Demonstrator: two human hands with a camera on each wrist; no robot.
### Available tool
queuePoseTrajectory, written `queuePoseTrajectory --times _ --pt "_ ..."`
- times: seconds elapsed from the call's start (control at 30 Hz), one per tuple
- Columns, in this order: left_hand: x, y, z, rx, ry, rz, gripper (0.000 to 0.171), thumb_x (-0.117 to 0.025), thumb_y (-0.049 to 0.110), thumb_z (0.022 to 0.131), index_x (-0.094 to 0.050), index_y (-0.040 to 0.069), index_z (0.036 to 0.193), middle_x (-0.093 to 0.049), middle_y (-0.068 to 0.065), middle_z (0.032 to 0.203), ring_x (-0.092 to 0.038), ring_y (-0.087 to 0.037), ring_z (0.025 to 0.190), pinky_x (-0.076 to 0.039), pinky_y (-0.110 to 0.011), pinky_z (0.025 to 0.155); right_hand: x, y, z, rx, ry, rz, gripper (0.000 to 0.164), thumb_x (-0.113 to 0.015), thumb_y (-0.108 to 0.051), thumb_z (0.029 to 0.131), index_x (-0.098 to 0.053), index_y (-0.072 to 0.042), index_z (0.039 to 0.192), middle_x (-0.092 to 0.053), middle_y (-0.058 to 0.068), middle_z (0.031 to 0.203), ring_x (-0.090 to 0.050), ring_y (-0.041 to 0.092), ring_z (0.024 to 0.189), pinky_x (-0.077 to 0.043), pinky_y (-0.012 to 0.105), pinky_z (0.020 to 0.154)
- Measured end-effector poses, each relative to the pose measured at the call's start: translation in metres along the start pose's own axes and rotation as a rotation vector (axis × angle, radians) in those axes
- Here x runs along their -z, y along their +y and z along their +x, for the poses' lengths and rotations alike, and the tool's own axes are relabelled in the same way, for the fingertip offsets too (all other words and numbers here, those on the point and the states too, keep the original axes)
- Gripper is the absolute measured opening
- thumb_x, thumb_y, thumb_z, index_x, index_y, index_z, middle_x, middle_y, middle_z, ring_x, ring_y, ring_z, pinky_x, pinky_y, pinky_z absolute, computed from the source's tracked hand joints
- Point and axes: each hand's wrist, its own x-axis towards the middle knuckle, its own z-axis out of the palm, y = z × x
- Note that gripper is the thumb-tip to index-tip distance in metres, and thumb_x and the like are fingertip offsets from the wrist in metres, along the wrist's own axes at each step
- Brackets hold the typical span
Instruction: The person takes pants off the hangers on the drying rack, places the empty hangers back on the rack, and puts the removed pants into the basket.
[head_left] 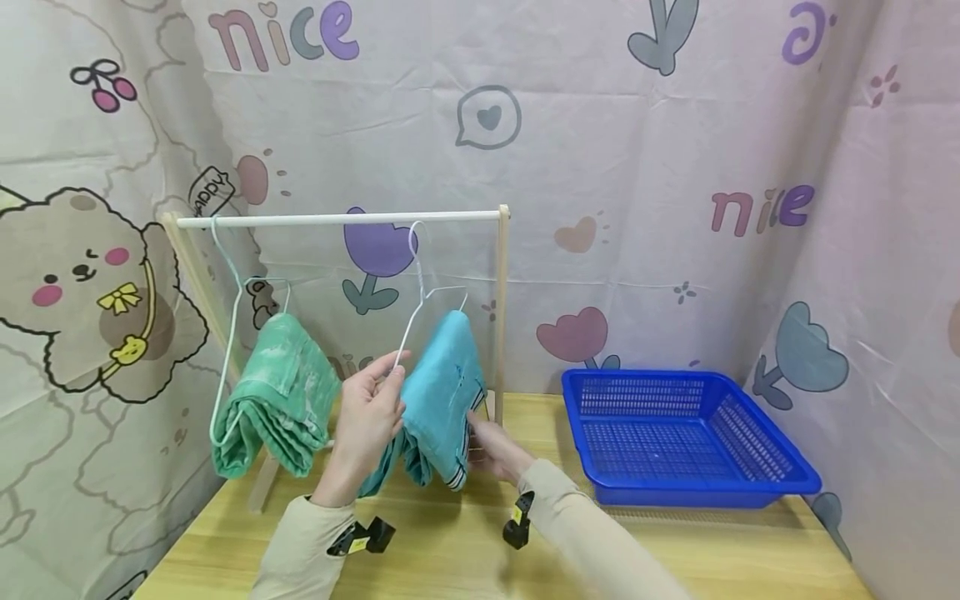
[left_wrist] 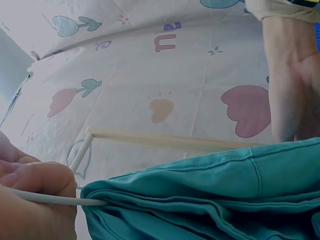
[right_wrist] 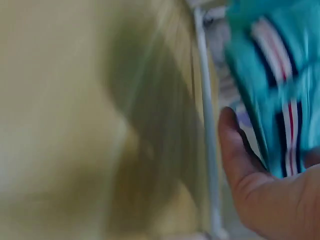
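My left hand (head_left: 367, 417) pinches the side of a white clothes hanger (head_left: 422, 292) between thumb and fingers. Over that hanger lies a folded turquoise garment (head_left: 446, 392) with dark, white and red striped trim. The hook's top overlaps the lower edge of the white rail (head_left: 337, 219) in the head view. At the garment's lower right edge is my right hand (head_left: 498, 450), part of it hidden behind the cloth. In the right wrist view its thumb (right_wrist: 237, 155) stands straight, a little apart from the striped edge.
A second hanger (head_left: 232, 333) with a folded green garment (head_left: 281, 392) hangs at the rail's left end. The wooden rack's right post (head_left: 502, 317) rises just behind the turquoise garment. A blue plastic basket (head_left: 690, 483) sits on the table at right. Printed cloth (head_left: 600, 125) encloses the back and sides.
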Motion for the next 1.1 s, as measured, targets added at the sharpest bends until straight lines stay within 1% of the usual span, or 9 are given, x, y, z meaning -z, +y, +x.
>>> queuePoseTrajectory --times 0.07,0.17,0.3,0.4,0.53,0.63,0.8,0.97,1.1 --pt "0.0 0.0 0.0 0.002 -0.002 -0.003 0.032 -0.045 0.019 0.106 -0.055 0.009 0.135 -0.03 0.006 0.048 -0.025 -0.008 0.034 -0.022 -0.024 0.032 -0.007 0.004 0.001 -0.026 -0.055 0.182 0.046 -0.036 -0.05 0.103 -0.054 -0.008 0.104 -0.055 0.002 0.087 -0.053 0.013 0.078 -0.048 0.027 0.071" --pt "0.0 0.0 0.0 -0.004 -0.004 -0.005 0.032 -0.044 0.019 0.106 -0.054 0.009 0.135 -0.03 0.006 0.047 -0.025 -0.008 0.034 -0.022 -0.023 0.032 -0.014 0.007 0.001 -0.04 -0.138 0.443 0.041 -0.032 -0.049 0.104 -0.053 -0.016 0.094 -0.057 -0.007 0.081 -0.056 0.006 0.074 -0.048 0.022 0.072" --pt "0.002 0.0 -0.001 -0.025 0.006 -0.007 0.032 -0.045 0.019 0.106 -0.055 0.009 0.134 -0.029 0.005 0.046 -0.023 -0.008 0.033 -0.021 -0.024 0.032 -0.019 0.008 0.002 -0.018 -0.172 0.603 0.039 -0.037 -0.048 0.103 -0.06 -0.018 0.093 -0.069 -0.012 0.084 -0.065 0.0 0.079 -0.052 0.018 0.078" --pt "0.002 0.001 -0.001 -0.034 0.01 0.007 0.031 -0.045 0.02 0.106 -0.056 0.01 0.133 -0.029 0.005 0.046 -0.023 -0.009 0.033 -0.021 -0.024 0.032 -0.019 0.008 0.003 -0.007 -0.136 0.583 0.041 -0.046 -0.052 0.099 -0.057 -0.015 0.11 -0.068 -0.011 0.096 -0.065 0.003 0.089 -0.051 0.021 0.087" --pt "0.004 0.0 0.0 -0.033 0.013 0.032 0.03 -0.045 0.02 0.105 -0.057 0.009 0.131 -0.029 0.005 0.047 -0.023 -0.008 0.034 -0.022 -0.024 0.032 -0.017 0.006 0.004 -0.024 -0.105 0.539 0.075 -0.053 -0.061 0.093 -0.033 -0.01 0.143 -0.055 0.0 0.123 -0.055 0.015 0.112 -0.041 0.032 0.107" --pt "0.007 -0.003 -0.002 -0.025 0.031 0.029 0.029 -0.045 0.023 0.106 -0.058 0.007 0.125 -0.029 0.005 0.047 -0.023 -0.009 0.034 -0.021 -0.024 0.032 -0.013 0.003 0.004 -0.036 -0.082 0.512 0.088 -0.057 -0.065 0.088 -0.026 -0.009 0.148 -0.052 0.004 0.124 -0.055 0.019 0.111 -0.042 0.037 0.106" --pt "0.015 -0.009 -0.004 0.014 0.04 -0.009 0.046 -0.042 0.042 0.104 -0.05 -0.004 0.104 -0.028 0.004 0.048 -0.021 -0.01 0.033 -0.019 -0.028 0.03 -0.005 -0.004 0.004 0.0 -0.113 0.479 0.067 -0.062 -0.054 0.09 -0.041 -0.008 0.134 -0.063 -0.001 0.105 -0.064 0.012 0.093 -0.053 0.028 0.085" --pt "0.027 -0.017 -0.006 0.071 0.085 0.058 0.053 -0.042 0.049 0.102 -0.038 -0.001 0.084 -0.028 0.004 0.049 -0.022 -0.011 0.035 -0.02 -0.029 0.031 0.0 -0.023 -0.004 0.179 -0.107 0.32 0.056 -0.066 -0.032 0.094 -0.043 -0.009 0.139 -0.067 0.003 0.11 -0.069 0.015 0.092 -0.058 0.033 0.082" --pt "0.036 -0.023 -0.007 0.041 0.171 0.216 0.046 -0.045 0.043 0.103 -0.058 0.0 0.093 -0.032 0.003 0.05 -0.026 -0.011 0.037 -0.024 -0.03 0.034 0.0 -0.045 -0.012 0.332 -0.033 0.105 0.054 -0.064 -0.024 0.095 -0.044 -0.006 0.142 -0.066 0.014 0.116 -0.07 0.018 0.091 -0.058 0.038 0.082"
